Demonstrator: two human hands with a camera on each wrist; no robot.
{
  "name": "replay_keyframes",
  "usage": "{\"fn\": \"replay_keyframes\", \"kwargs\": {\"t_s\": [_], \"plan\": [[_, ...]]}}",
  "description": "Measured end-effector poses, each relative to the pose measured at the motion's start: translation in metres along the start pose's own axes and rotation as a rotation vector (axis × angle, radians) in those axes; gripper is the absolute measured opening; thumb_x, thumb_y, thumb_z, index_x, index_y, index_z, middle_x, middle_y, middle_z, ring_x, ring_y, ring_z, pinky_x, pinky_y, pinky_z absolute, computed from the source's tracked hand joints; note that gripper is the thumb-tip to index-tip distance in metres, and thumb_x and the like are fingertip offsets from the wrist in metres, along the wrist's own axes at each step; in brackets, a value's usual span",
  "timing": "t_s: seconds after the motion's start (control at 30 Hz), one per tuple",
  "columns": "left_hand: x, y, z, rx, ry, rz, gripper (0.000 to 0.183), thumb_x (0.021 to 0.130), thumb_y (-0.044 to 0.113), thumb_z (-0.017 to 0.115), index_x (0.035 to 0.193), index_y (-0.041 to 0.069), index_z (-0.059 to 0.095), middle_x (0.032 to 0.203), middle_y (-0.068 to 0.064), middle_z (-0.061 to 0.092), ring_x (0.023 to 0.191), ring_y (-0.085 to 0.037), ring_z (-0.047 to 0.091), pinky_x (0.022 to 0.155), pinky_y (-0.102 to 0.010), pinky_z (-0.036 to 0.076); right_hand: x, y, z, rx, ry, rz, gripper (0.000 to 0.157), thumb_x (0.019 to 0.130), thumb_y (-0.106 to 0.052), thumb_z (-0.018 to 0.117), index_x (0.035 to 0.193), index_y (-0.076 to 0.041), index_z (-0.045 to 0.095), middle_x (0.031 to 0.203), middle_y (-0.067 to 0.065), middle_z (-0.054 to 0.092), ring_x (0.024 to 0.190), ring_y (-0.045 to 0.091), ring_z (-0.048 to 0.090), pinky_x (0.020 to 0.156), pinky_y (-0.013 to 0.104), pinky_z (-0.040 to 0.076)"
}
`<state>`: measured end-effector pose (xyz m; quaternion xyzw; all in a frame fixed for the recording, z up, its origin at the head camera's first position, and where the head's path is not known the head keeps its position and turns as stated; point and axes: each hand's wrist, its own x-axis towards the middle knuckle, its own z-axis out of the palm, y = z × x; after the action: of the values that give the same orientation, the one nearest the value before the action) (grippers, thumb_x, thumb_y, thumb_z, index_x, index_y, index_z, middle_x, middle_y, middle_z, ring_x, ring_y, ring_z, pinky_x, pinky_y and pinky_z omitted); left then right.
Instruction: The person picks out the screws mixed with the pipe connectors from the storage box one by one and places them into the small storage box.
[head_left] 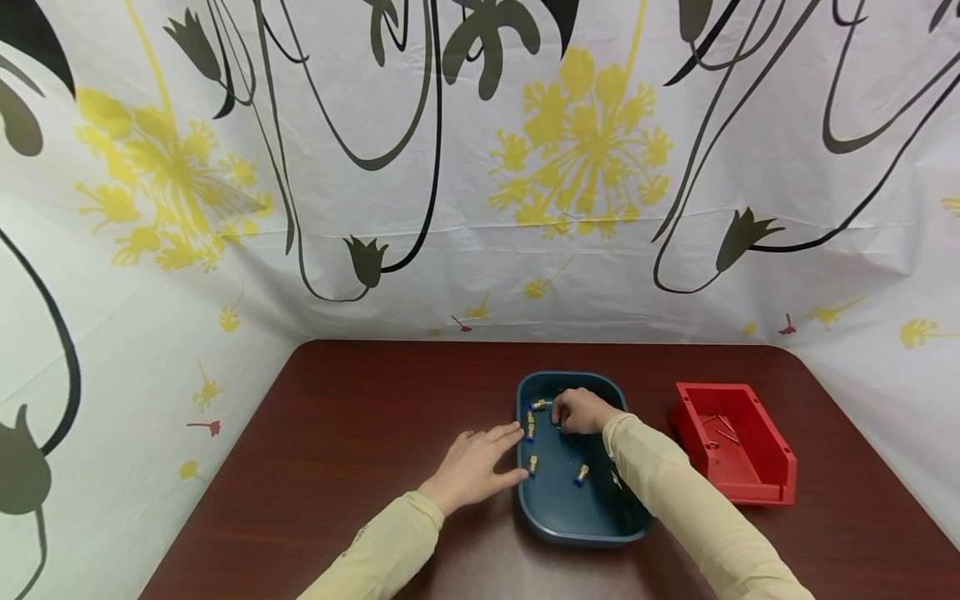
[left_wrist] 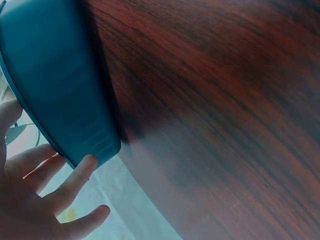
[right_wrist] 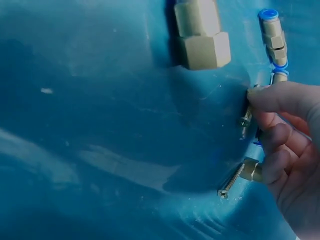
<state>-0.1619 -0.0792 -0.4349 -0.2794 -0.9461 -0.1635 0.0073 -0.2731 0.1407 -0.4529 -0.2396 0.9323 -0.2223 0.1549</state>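
My right hand (head_left: pixel 583 411) reaches into the blue plastic bin (head_left: pixel 555 508) near its far end. In the right wrist view its thumb and index finger pinch a small metal screw (right_wrist: pixel 245 120); another screw (right_wrist: pixel 231 181) lies on the bin floor by the curled fingers. Brass fittings with blue collars lie around it, among them one fitting (right_wrist: pixel 274 40) near the hand and a large-looking brass hex fitting (right_wrist: pixel 205 50). With fingers spread and fairly straight, my left hand (head_left: pixel 480 464) touches the bin's left rim.
To the right stands a red open-front bin (head_left: pixel 757 493) with several screws (head_left: pixel 726 435) in it. Both bins sit on a dark wooden table (head_left: pixel 390 408). A white patterned cloth (head_left: pixel 450 192) hangs behind and beside the table. More fittings (head_left: pixel 582 475) lie in the blue bin's near half.
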Motion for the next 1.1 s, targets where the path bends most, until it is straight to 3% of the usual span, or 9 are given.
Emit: {"fn": "replay_keyframes", "kwargs": {"t_s": [0.57,1.1], "plan": [[0.0,0.0,-0.001,-0.002,-0.003,-0.002,0.058,0.084,0.048,0.052,0.132,0.016,0.043,0.134,0.003,0.039,0.114,-0.018,0.044,0.09,-0.05,0.031,-0.006,0.007,-0.005,0.13,0.002,-0.071,0.013,0.074,0.005,0.058,0.081,-0.006,0.06,0.069,0.0,0.053,0.059,0.015,0.048,0.056,0.029,0.041],[0.0,0.001,0.0,0.003,0.006,0.007,0.058,0.084,0.047,0.052,0.132,0.015,0.044,0.134,0.002,0.04,0.114,-0.018,0.044,0.089,-0.05,0.032,-0.01,0.003,-0.02,0.141,0.024,-0.168,0.014,0.074,0.003,0.055,0.084,-0.005,0.06,0.066,-0.002,0.053,0.055,0.012,0.046,0.054,0.027,0.04]]}}
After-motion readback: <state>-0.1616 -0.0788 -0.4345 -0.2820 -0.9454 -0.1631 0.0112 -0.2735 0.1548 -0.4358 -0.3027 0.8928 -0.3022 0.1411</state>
